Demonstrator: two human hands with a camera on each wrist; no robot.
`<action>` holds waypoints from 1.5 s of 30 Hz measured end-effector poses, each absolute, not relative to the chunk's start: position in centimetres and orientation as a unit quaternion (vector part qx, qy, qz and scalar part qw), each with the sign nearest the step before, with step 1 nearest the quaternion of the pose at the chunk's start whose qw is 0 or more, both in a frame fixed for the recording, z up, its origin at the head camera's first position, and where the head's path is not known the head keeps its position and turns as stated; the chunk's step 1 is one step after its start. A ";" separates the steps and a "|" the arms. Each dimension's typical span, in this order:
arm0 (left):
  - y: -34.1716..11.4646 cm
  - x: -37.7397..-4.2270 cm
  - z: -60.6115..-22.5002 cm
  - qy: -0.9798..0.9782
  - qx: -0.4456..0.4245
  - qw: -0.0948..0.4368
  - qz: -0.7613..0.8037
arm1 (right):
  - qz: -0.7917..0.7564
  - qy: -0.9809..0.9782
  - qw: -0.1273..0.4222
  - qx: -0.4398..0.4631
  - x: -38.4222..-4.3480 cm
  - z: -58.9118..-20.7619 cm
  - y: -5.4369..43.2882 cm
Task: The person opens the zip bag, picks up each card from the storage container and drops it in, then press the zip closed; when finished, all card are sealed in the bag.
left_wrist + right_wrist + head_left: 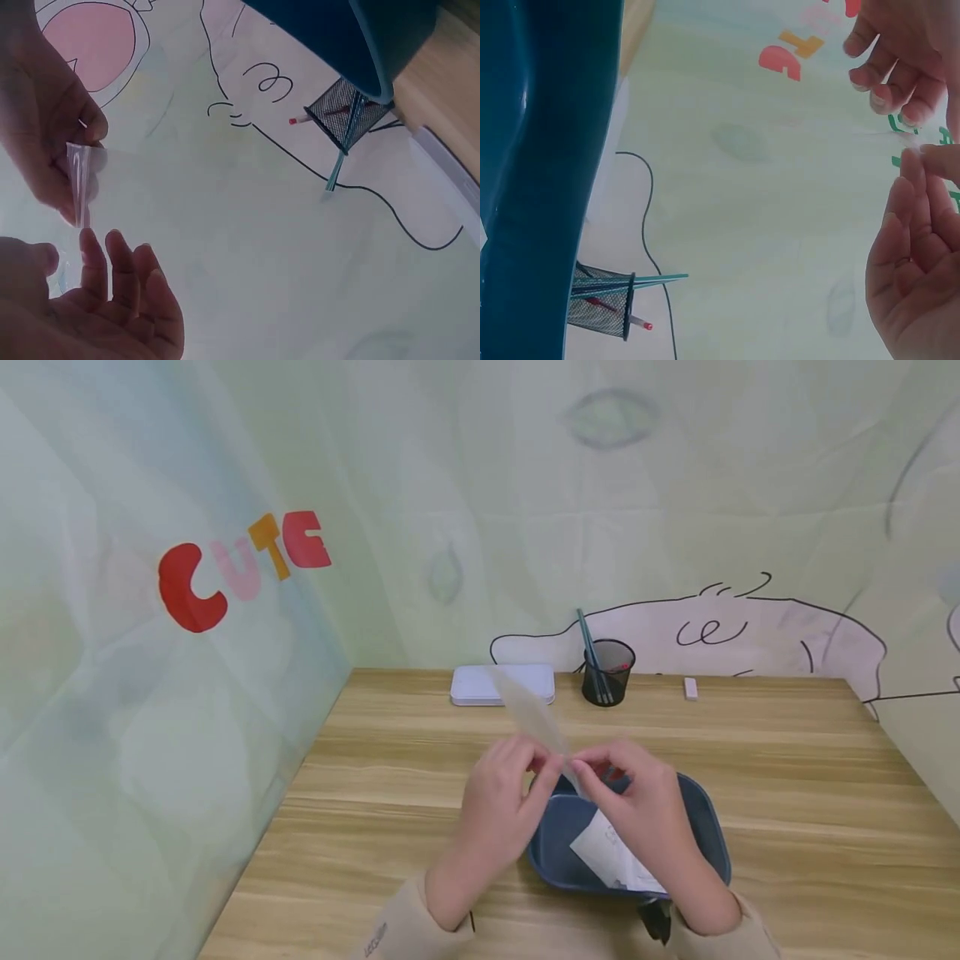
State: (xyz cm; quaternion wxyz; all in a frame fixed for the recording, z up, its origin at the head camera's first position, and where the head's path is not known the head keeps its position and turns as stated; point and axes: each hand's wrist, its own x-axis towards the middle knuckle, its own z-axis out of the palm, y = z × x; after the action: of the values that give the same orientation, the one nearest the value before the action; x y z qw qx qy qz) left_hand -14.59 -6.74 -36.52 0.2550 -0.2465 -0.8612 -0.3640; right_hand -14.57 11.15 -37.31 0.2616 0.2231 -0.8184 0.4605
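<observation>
A thin translucent plastic sleeve [528,706] slants up from between my hands in the head view. My left hand [498,806] pinches its lower part between thumb and index finger, while the other fingers are loosely spread in the left wrist view. My right hand [645,797] pinches the sleeve beside it with thumb and index finger. In the left wrist view the sleeve's creased end [80,186] shows in the right hand. Under the hands stands a dark blue tray [705,802], holding a white paper packet [606,853] partly covered by the right hand.
A white flat case [480,683] lies at the table's back, near a black mesh pen cup [609,681] with teal sticks in it. Farther right is a small pale eraser-like block [691,689]. Printed cloth walls [420,493] border the wooden table [375,793].
</observation>
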 end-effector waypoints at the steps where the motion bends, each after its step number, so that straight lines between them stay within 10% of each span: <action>1: -6.6 -14.4 -36.7 -0.865 -0.244 0.242 -0.367 | 0.457 -0.821 0.258 0.226 -14.4 -37.3 11.1; 45: -6.7 -14.8 -37.9 -0.823 -0.326 0.182 -0.429 | 0.582 -0.772 -0.014 0.256 -14.8 -37.9 11.1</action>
State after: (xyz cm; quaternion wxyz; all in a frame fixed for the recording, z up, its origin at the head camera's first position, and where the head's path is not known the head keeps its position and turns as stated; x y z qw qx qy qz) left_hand -14.81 -6.75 -37.87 0.1819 -0.3260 -0.8227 -0.4288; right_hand -14.82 11.06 -37.88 -0.0141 0.2557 -0.7720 0.5817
